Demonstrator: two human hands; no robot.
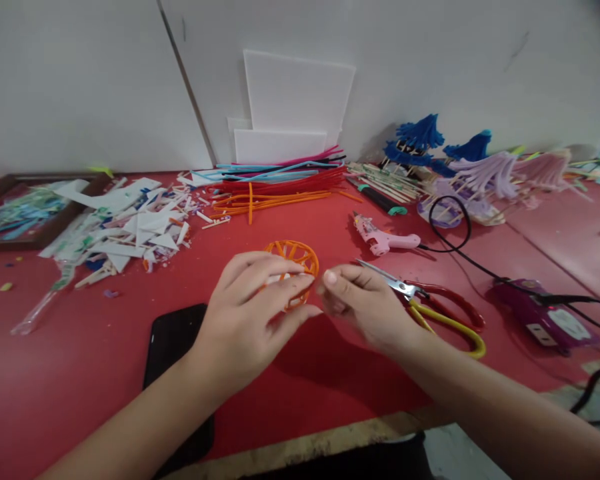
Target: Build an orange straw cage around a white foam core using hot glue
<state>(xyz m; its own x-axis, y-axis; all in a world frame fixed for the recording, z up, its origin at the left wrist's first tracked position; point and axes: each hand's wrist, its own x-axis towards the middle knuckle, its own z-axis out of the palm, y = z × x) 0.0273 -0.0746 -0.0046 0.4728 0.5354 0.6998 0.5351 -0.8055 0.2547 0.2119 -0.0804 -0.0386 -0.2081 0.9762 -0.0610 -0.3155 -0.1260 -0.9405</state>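
Over the red table [260, 427], my left hand [255, 307] curls around a round orange openwork piece [300, 252] made of thin strips, like a small wheel. Its fingers cover the near side of the piece, and a bit of white shows behind them. Just right of it, my right hand [357, 300] is closed, with thumb and fingers pinched together beside the orange rim. Whatever lies in that pinch is hidden or too small to name. Scissors [415, 290] with one red and one yellow handle lie right beside my right hand.
A black phone [173, 340] lies under my left forearm. A pink glue gun [385, 237] and purple power strip [545, 317] are on the right, with black cords. Orange strips [280, 202], white scraps [135, 227] and small blue-roofed models [420, 137] line the back.
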